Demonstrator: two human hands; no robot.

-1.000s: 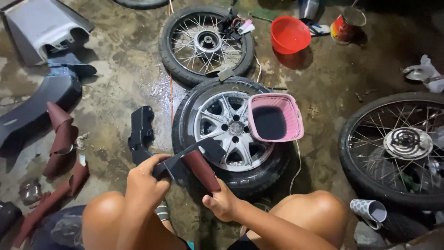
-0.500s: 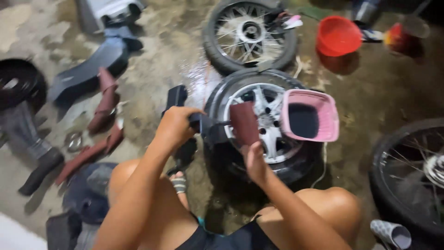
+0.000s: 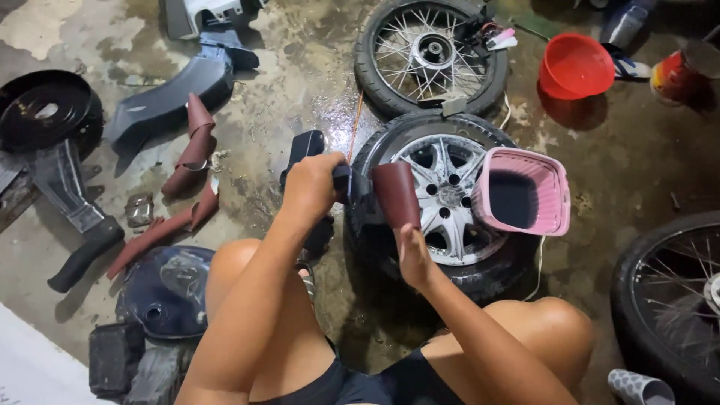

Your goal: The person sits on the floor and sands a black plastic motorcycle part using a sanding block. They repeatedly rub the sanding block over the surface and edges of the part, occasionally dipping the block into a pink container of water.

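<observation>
My left hand (image 3: 311,184) grips a black plastic part (image 3: 346,182) held just above the left edge of a tyre with a silver alloy wheel (image 3: 450,199). My right hand (image 3: 414,256) holds the lower end of a dark red strip of sandpaper (image 3: 396,193), which rests against the black part. A pink plastic basket (image 3: 556,196) lies on the wheel's right side. My bare knees frame the wheel from below.
A spoked wheel (image 3: 433,54) lies beyond, another (image 3: 671,300) at the right edge. A red bowl (image 3: 576,66) sits at top right. Dark fairing panels (image 3: 169,101), maroon strips (image 3: 191,146) and a round black cover (image 3: 46,109) litter the wet concrete on the left.
The view has shifted left, so the wheel sits further right. My hands keep hold of the black part and the sandpaper; the sandpaper now stands more upright.
</observation>
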